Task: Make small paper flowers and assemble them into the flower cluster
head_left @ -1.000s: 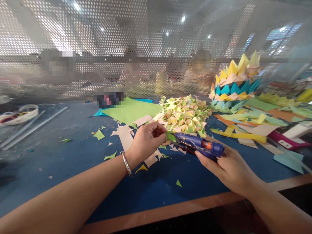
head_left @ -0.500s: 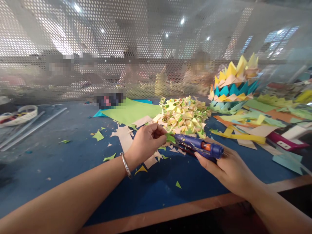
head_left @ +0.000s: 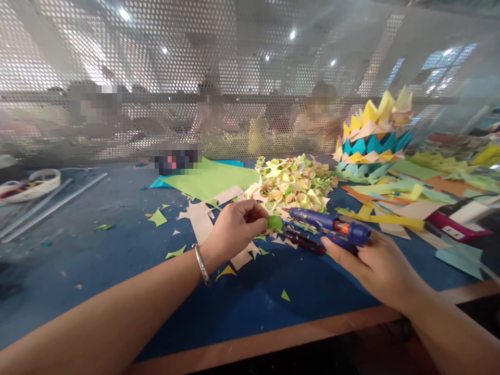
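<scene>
My left hand (head_left: 239, 226), with a silver bangle at the wrist, pinches a small green paper piece (head_left: 274, 224) between thumb and fingers. My right hand (head_left: 375, 263) is wrapped round a blue glue gun (head_left: 330, 224) whose tip points left, a little above and right of the green piece, apart from it. Below the gun a dark red tool (head_left: 304, 242) shows in part; what holds it I cannot make out. Just behind both hands rises a pile of small curled paper pieces (head_left: 295, 182) in cream and green.
Green sheets (head_left: 211, 177) lie behind my left hand. At the back right stands a layered paper crown (head_left: 377, 135), with paper strips (head_left: 394, 213) and a magenta box (head_left: 457, 226) nearby. Clear sticks (head_left: 58, 208) and a white tape roll (head_left: 31, 185) are at left. A perforated screen (head_left: 219, 62) stands behind.
My right hand has drawn the glue gun to the right, away from the green paper piece. More of that piece now shows in my left hand, which has hardly moved.
</scene>
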The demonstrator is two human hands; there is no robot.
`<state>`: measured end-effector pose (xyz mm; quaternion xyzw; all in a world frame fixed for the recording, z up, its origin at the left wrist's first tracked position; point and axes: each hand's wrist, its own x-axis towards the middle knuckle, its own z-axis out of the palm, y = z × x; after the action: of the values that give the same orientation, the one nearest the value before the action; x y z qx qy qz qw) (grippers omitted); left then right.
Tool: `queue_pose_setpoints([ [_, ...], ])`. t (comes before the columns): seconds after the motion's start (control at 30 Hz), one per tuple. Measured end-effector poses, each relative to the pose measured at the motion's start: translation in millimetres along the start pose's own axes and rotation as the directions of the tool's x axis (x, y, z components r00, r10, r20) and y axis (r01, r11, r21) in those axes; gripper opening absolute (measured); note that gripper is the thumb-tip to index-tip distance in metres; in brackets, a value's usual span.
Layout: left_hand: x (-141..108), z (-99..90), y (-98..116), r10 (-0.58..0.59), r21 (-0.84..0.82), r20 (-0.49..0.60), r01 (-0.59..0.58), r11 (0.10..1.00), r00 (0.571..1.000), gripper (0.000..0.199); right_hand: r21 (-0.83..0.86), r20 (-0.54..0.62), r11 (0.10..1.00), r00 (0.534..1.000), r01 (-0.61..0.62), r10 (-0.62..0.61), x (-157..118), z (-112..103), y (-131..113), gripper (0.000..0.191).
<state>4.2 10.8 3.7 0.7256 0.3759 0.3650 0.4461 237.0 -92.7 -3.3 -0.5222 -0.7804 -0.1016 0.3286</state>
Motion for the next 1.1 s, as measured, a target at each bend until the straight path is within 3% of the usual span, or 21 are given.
queue_pose_setpoints([
  [0.13, 1.9, -0.4, -3.0, -0.022, -0.091, -0.005, 0.022, 0.996, 1.000, 0.003, -0.198, -0.081, 0.977, 0.995, -0.077, 0.062, 3.1, -17.3, 30.8, 0.027],
  [0.27, 3.6, -0.1, -4.1, -0.093, -0.222, -0.024, 0.086, 0.971, 0.995, 0.006, -0.471, -0.086, 0.882, 0.996, -0.009, -0.035, 10.2, -28.0, 78.3, 0.026],
  [0.4, 4.6, 0.4, -3.2, -0.167, -0.333, -0.026, 0.149, 0.931, 0.986, 0.011, -0.631, -0.015, 0.776, 1.000, -0.028, 0.024, 13.6, -19.1, 125.0, 0.024],
  [0.53, 5.1, 0.4, -3.6, -0.190, -0.361, -0.023, 0.169, 0.917, 0.982, 0.012, -0.536, 0.197, 0.844, 0.975, 0.018, 0.104, 13.0, -9.6, 150.3, 0.029],
  [0.63, 5.6, 0.8, -4.9, -0.188, -0.362, -0.016, 0.170, 0.917, 0.982, 0.013, -0.478, 0.201, 0.878, 0.975, 0.010, 0.098, 18.7, -13.2, 130.0, 0.034],
  [0.7, 6.0, 1.3, -5.4, -0.182, -0.352, -0.011, 0.167, 0.921, 0.983, 0.013, -0.372, 0.191, 0.928, 0.977, -0.019, 0.097, 28.1, -15.9, 94.9, 0.034],
  [0.77, 6.1, 1.8, -5.0, -0.176, -0.340, -0.017, 0.160, 0.927, 0.984, 0.014, -0.178, 0.251, 0.983, 0.965, -0.038, 0.083, 41.0, -13.8, 53.1, 0.031],
  [0.87, 5.8, 1.7, -3.0, -0.173, -0.331, -0.039, 0.150, 0.932, 0.984, 0.013, 0.050, 0.316, 0.998, 0.949, -0.029, 0.012, 60.7, -0.7, 4.3, 0.026],
  [0.97, 5.6, 0.6, -1.5, -0.164, -0.342, -0.049, 0.138, 0.930, 0.985, 0.012, 0.114, 0.308, 0.993, 0.951, 0.000, -0.035, 74.3, 16.6, -12.8, 0.021],
  [1.1, 6.9, -0.3, -3.4, -0.169, -0.374, -0.051, 0.138, 0.917, 0.984, 0.011, 0.184, 0.245, 0.983, 0.969, -0.022, -0.024, 81.2, 33.0, -8.2, 0.016],
])
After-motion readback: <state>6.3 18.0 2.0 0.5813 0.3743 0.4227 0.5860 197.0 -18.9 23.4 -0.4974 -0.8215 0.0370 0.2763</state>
